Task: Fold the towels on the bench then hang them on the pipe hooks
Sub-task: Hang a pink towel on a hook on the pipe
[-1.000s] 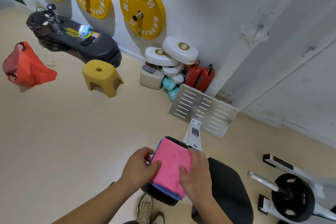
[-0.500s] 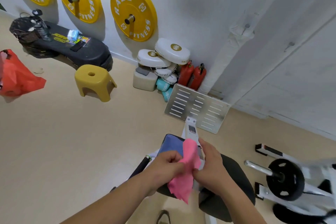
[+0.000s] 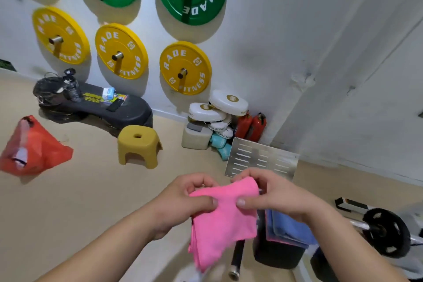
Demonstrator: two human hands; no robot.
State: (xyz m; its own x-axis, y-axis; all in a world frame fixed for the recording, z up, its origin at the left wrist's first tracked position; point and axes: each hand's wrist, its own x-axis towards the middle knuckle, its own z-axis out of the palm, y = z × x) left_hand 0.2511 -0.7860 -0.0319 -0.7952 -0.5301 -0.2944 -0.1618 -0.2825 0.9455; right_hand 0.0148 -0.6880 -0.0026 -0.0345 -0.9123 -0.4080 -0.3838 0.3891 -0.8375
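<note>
A folded pink towel [image 3: 225, 224] hangs in the air in front of me, held by its upper edge. My left hand [image 3: 185, 199] pinches its top left part between thumb and fingers. My right hand [image 3: 272, 194] pinches the top right part. Below and right of the towel, a folded blue towel [image 3: 288, 226] lies on the black bench pad [image 3: 277, 254], partly hidden by my right forearm. The white wrapped pipe [image 3: 295, 96] runs up the wall at the right, with a small hook [image 3: 307, 75] on it and another hook [image 3: 350, 90] on the wall further right.
A yellow stool [image 3: 138, 145] and a red bag [image 3: 34, 147] stand on the floor to the left. A slotted metal plate [image 3: 262, 159] leans by the wall ahead. Weight plates hang on the wall. A barbell with a black plate [image 3: 386, 232] lies at the right.
Both hands have lifted the pink towel off the bench and off the blue towel, and now hold it up by its top edge. My view has tilted upward toward the wall.
</note>
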